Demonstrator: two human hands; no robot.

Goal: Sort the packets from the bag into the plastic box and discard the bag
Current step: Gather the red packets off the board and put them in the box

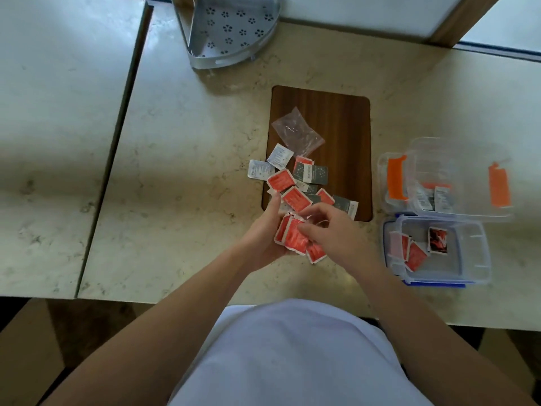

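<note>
Several red packets gathered by colour, ready for the box.
The counter (181,159) bears a board (345,118); the plastic box (474,268) waits open at its near right edge, reds inside. The empty bag (297,131) lies on the board above loose packets (310,174). The left hand (263,232) cups red packets (292,238), the right hand (336,232) curled, pinching them square.

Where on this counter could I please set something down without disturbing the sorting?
The counter is bare between the grey corner rack and the packet pile, and again between the wooden board and the window sill. It is crowded around both hands, left hand and right hand, and by the two plastic boxes.
</note>
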